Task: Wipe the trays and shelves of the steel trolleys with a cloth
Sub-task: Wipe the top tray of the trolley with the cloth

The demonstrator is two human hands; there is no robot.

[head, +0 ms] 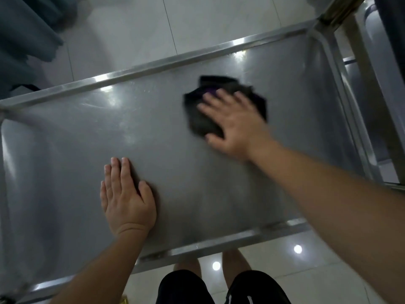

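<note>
Dark cloth (203,119), crumpled, some purple showing at its top edge, lies on the steel tray (179,167) toward 1 o'clock from tray centre, near the far rim. Right hand (232,123) lies flat on top of the cloth, fingers straight and spread, palm pressing down, not curled round it. Hand and cloth are motion-blurred, so the cloth's exact outline is hard to tell. Left hand (125,194) rests flat on bare tray at about 7 o'clock from centre, fingers straight and together, holding nothing, well apart from the cloth. Tray surface has light glare spots near the far rim. Trolley frame post (341,9) stands at the tray's 1 o'clock corner; a second steel tray (377,62) sits just beside it at 2 o'clock. White tiled floor (131,29) surrounds. Grey fabric (24,34) hangs at 10 o'clock. Person's black shorts (219,288) at 6 o'clock.
</note>
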